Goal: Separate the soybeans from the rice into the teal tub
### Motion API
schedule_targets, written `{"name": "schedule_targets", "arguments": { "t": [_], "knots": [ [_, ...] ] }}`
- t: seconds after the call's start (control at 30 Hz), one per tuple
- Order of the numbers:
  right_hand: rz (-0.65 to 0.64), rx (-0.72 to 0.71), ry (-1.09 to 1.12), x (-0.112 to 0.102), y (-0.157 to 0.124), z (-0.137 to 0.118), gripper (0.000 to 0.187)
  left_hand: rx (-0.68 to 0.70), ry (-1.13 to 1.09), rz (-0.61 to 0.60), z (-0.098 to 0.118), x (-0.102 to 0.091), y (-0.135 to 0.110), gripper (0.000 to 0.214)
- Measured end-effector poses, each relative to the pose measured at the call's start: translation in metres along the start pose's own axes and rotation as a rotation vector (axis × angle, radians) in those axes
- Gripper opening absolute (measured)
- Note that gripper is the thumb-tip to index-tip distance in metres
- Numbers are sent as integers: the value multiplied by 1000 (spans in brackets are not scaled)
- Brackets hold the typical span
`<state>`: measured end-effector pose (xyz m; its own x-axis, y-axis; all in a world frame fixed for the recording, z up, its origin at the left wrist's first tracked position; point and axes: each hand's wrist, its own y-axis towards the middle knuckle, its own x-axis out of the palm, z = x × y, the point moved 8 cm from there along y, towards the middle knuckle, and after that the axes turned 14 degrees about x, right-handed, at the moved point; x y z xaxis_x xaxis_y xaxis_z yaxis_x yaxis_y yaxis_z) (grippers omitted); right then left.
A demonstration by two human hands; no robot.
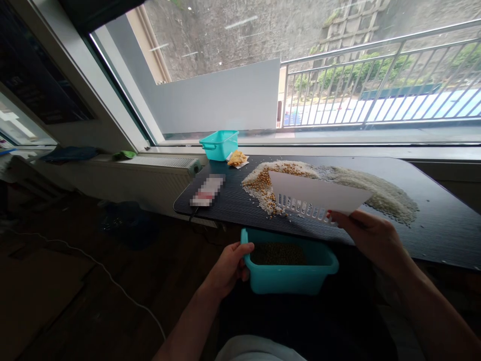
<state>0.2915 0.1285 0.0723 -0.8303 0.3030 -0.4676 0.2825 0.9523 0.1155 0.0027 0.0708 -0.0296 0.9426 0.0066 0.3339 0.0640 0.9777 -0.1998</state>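
Observation:
My left hand [228,268] grips the left rim of a teal plastic bin [291,278] held just below the near edge of the black table [443,220]; dark greenish grains lie inside the bin. My right hand [370,238] pinches the near corner of a white slotted scoop or sieve tray [315,196] resting on the table, tilted against a pile of yellow kernels [263,180] mixed with white rice [376,188]. A few kernels sit at the table edge above the bin.
A second teal bin [220,144] stands at the table's far left by the window, with a yellow crumpled packet [237,158] beside it. A blurred flat device [207,190] lies on the table's left part. A radiator [158,168] runs along the wall; a white cable [105,273] crosses the floor.

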Motion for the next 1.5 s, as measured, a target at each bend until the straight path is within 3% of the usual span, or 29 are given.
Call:
{"name": "schedule_targets", "arguments": {
  "t": [0.2, 0.5, 0.73, 0.97, 1.3, 1.5],
  "knots": [
    [15, -9, -8, -7, -8, -1, 38, -7, 15, 2, 0, -1, -1, 44],
    [75, 95, 13, -18, -20, 13, 37, 4, 15, 3, 4, -1, -4, 46],
    [-65, 50, 26, 4, -22, 0, 36, 3, 15, 5, 6, -5, -6, 44],
    [-130, 38, 106, 10, -29, -5, 29, 10, 0, 7, 6, -9, -6, 43],
    [-185, 16, 82, 24, -24, -1, 32, 11, 4, 16, 7, -9, -6, 44],
    [61, 66, 71, -7, -18, 4, 36, 15, 10, 17, 8, -7, -5, 46]
  ]
}}
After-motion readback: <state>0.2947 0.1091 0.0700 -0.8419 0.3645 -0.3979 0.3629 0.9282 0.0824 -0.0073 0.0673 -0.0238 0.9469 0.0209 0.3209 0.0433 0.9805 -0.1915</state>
